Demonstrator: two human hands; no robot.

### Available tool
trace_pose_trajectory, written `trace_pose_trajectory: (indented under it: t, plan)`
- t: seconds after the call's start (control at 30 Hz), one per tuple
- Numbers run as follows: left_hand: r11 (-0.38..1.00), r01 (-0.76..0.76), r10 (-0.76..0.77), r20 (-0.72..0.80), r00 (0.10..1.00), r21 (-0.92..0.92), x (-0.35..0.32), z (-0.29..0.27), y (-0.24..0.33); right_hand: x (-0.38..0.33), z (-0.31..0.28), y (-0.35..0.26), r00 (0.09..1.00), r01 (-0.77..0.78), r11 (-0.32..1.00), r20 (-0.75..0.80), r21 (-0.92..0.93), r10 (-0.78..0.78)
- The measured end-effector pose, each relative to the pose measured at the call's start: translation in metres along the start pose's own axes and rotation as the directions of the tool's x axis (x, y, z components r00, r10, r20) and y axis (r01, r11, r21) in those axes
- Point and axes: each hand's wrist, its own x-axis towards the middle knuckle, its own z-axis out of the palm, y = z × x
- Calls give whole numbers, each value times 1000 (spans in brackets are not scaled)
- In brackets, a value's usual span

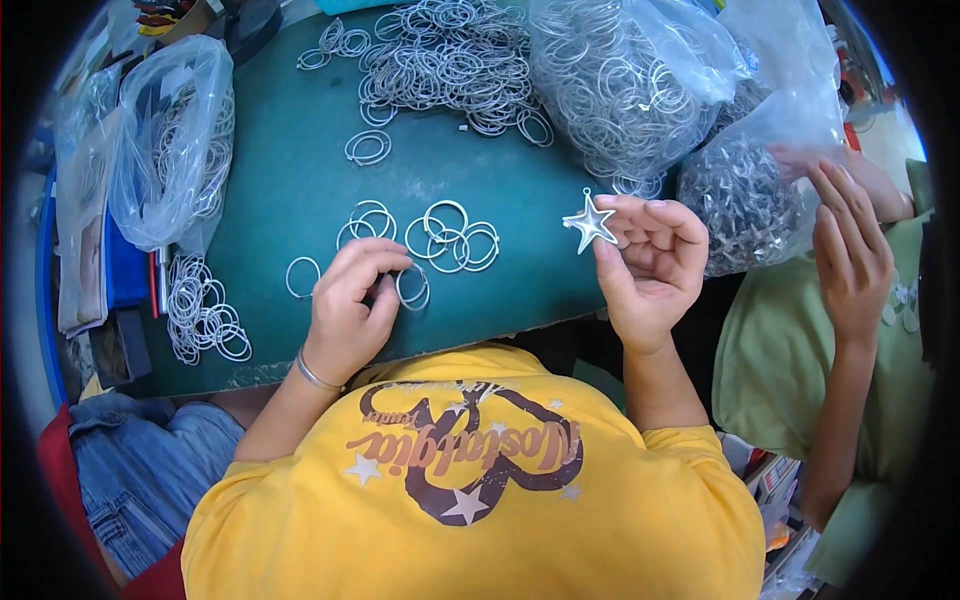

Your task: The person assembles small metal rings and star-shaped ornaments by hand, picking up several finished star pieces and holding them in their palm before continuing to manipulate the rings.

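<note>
My right hand (655, 265) is raised over the table's near right part. Between its thumb and index finger it pinches a silver star pendant (588, 221) with a small loop on top; the other fingers curl behind. My left hand (352, 298), a bangle on its wrist, grips a thin silver metal ring (413, 288) between thumb and fingertips, low over the near edge. Just beyond it are loose overlapping rings (462, 240), another small group (366, 222) and a single ring (303, 278). Star and ring are apart.
A large heap of rings (445, 65) covers the far middle of the green table (290, 150). Clear bags of rings (630, 90) and of small metal pieces (745, 205) stand right. Another bag (170, 145) and rings (205, 315) lie left. A co-worker's hand (852, 245) is at right.
</note>
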Motion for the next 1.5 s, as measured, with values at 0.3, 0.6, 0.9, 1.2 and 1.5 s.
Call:
trace_pose_trajectory:
  t: [0.3, 0.6, 0.9, 1.2, 1.5]
  plan:
    - [999, -52, 52, -38, 998, -5, 0, 2, -4, -1, 1, 0, 1000, -17, 999, -5, 40, 17]
    - [998, -65, 65, -52, 997, 3, 1, 0, -1, -1, 3, 1, 828, -491, 787, -81, 375, 555]
    - [996, -87, 87, -42, 995, 11, 0, 0, -3, -2, 0, 3, 789, -521, 711, -51, 472, 613]
    - [999, -48, 46, -122, 992, -19, 4, -3, 14, -3, 17, -1, 954, -292, 945, -20, 148, 298]
    - [435, 384, -248, 301, 921, -815, 24, 5, 43, 4, 38, -12, 975, 135, 938, 209, -318, -70]
